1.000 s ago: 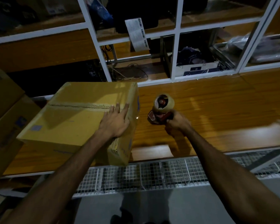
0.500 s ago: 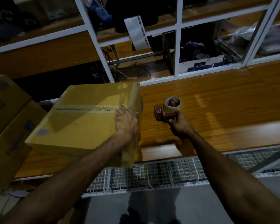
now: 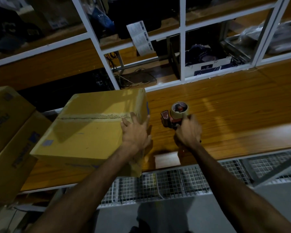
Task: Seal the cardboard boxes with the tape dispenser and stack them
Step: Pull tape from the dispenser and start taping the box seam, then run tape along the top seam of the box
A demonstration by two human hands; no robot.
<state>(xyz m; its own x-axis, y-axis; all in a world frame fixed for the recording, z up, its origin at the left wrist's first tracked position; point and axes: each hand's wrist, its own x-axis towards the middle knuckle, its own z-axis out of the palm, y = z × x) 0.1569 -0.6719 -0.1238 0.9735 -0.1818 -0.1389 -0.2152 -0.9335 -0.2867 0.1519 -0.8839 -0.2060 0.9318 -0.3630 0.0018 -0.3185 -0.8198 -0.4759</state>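
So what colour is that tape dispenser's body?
Red, with a tan tape roll; the tape dispenser shows in the head view, gripped by the right hand.

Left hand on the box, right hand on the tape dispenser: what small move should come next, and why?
Probably bring the tape dispenser over to the box's right edge, at the end of the seam. The right hand grips it beside the cardboard box, apart from it, while the left hand steadies the box at that end.
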